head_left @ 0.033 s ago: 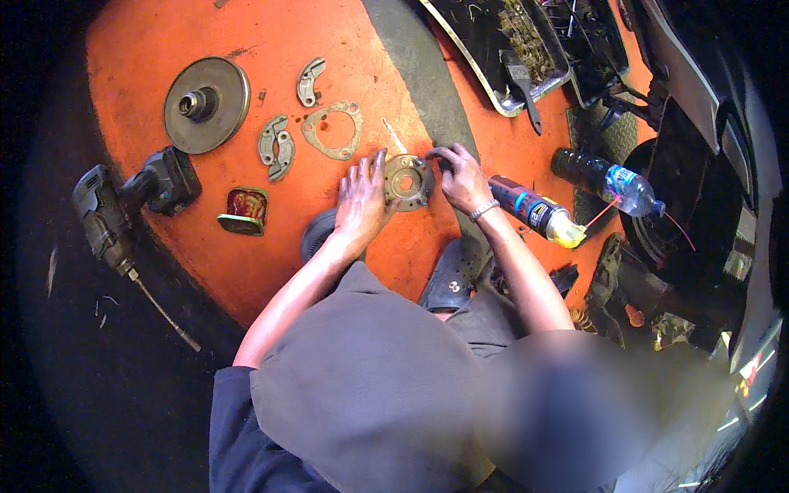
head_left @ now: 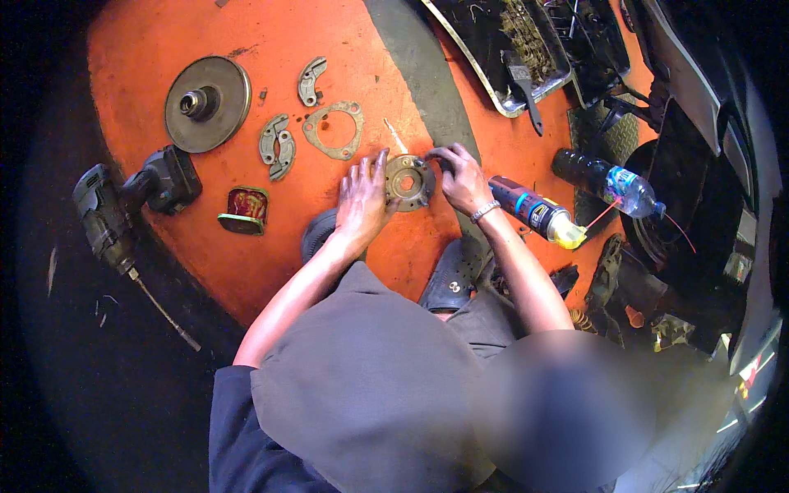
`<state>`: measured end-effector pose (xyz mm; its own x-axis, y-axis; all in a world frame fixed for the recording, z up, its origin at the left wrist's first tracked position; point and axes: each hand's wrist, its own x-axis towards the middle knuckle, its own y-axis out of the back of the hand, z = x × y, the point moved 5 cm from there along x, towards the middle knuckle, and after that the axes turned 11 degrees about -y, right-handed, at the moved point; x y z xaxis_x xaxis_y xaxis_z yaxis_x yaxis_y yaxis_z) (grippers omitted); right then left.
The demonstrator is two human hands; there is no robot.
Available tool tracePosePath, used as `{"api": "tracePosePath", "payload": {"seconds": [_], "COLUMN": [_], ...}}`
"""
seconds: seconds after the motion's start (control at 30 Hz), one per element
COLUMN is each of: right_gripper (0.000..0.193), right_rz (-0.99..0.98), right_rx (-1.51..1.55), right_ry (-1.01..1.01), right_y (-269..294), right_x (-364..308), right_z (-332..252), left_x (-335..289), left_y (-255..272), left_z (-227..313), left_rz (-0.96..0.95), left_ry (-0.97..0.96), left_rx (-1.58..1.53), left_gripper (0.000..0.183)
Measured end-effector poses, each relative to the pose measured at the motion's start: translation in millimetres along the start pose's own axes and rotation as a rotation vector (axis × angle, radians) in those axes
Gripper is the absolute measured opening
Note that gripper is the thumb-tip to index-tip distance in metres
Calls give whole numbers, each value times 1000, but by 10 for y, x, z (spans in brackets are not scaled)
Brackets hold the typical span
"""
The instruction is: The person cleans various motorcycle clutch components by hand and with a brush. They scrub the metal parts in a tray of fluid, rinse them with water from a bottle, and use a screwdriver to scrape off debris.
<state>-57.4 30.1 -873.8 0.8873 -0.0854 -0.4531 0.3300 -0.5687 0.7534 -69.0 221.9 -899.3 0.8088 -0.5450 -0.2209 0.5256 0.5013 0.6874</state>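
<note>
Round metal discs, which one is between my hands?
The smaller disc, between your left hand and right hand, with orange showing through its centre; the larger disc, with a raised hub, lies farther left.

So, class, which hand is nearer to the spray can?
Right. The right hand is just left of the spray can; the left hand is farther left, beyond the round metal plate.

On the floor (head_left: 279, 33), the hub plate (head_left: 396, 174) is flanked by the left grip (head_left: 362, 197) and the right grip (head_left: 464, 181). The gasket (head_left: 320, 143) is laid ahead and leftward, the pulley (head_left: 218, 107) left of that. The drill (head_left: 103, 209) is placed nearer, far left; rightward, the spray can (head_left: 530, 205) is followed by the bottle (head_left: 604, 181).
</note>
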Motion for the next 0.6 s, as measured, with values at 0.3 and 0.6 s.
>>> {"api": "tracePosePath", "payload": {"seconds": [0.3,0.6], "right_gripper": [37,43], "right_rz": [49,105], "right_rx": [-110,-212], "right_ry": [14,221], "right_y": [6,144], "right_x": [-75,-244], "right_z": [-68,-227], "left_x": [69,53], "left_y": [-23,-73], "left_z": [58,55], "left_rz": [-11,146], "left_ry": [7,-21], "left_rx": [-47,-281], "left_gripper": [88,57]}}
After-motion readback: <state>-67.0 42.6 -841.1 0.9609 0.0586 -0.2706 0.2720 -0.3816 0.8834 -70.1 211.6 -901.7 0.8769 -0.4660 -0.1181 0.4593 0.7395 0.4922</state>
